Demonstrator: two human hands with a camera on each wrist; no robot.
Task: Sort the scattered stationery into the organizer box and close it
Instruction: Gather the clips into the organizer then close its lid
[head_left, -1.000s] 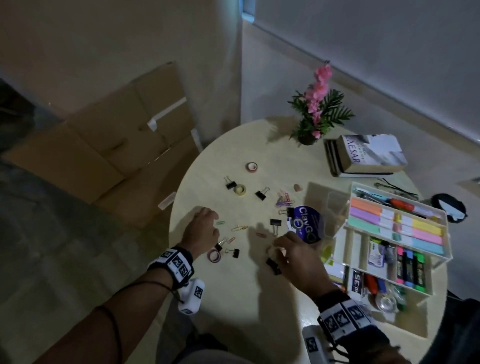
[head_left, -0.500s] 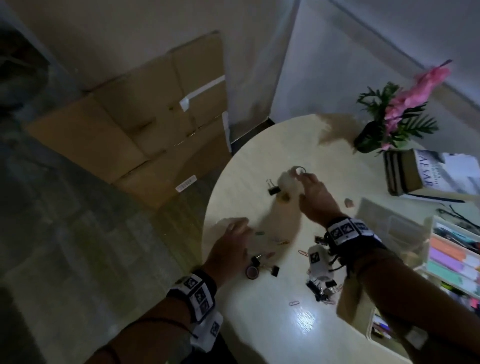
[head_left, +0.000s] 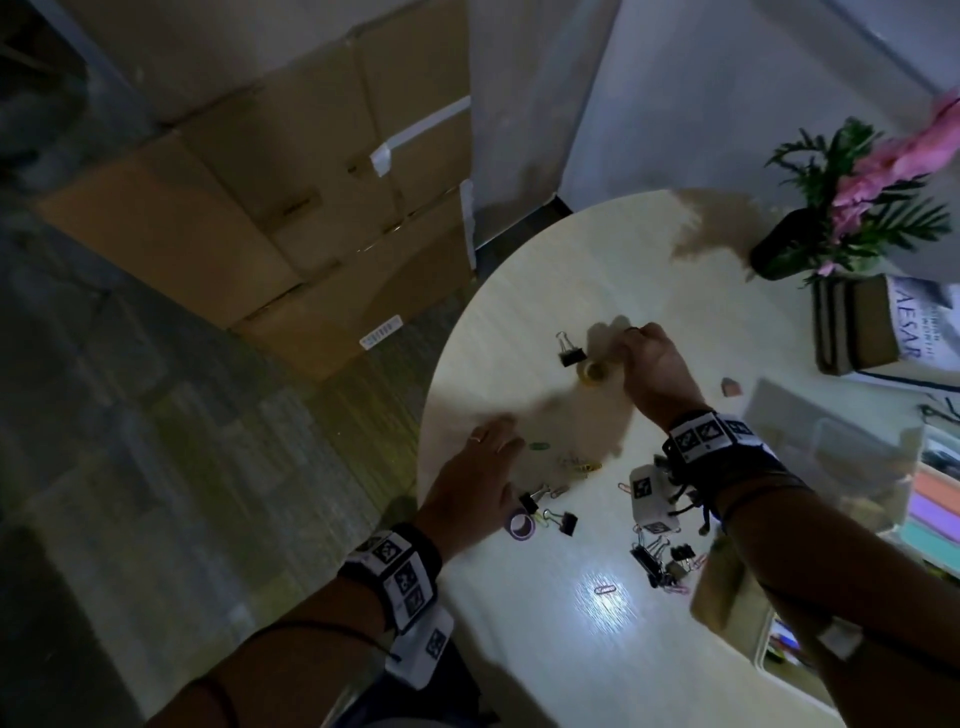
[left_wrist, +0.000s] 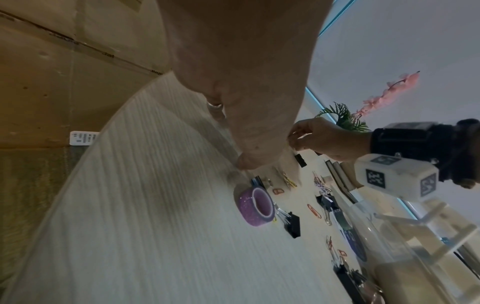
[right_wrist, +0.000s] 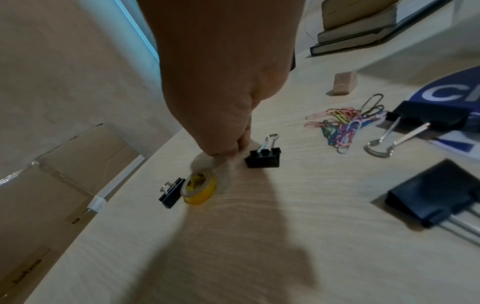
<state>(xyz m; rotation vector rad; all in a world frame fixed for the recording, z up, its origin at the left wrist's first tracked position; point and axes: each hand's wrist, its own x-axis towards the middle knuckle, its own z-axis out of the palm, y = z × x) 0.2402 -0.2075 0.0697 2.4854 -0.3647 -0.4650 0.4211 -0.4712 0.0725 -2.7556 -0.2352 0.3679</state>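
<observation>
My right hand (head_left: 631, 332) reaches to the far part of the round table (head_left: 545, 644), fingers curled and pinching a small tape roll (head_left: 630, 328) that is mostly hidden. In the right wrist view its fingertips (right_wrist: 228, 156) stand just above a yellow tape roll (right_wrist: 200, 189), between two black binder clips (right_wrist: 263, 158). My left hand (head_left: 498, 436) lies flat on the table near its left edge, fingers straight and holding nothing. A purple glitter tape roll (left_wrist: 255, 205) and binder clips (head_left: 566, 522) lie beside it. The organizer box (head_left: 935, 499) shows at the right edge with coloured notes.
Paper clips (right_wrist: 342, 125) and more binder clips (head_left: 657, 558) lie scattered under my right forearm. A potted pink flower (head_left: 852, 208) and stacked books (head_left: 857, 332) stand at the far right. Cardboard boxes (head_left: 291, 197) sit on the floor left of the table.
My right hand went from the binder clips near the front to the far tape rolls and took hold of the small roll. The left hand stayed flat; the head view swung left.
</observation>
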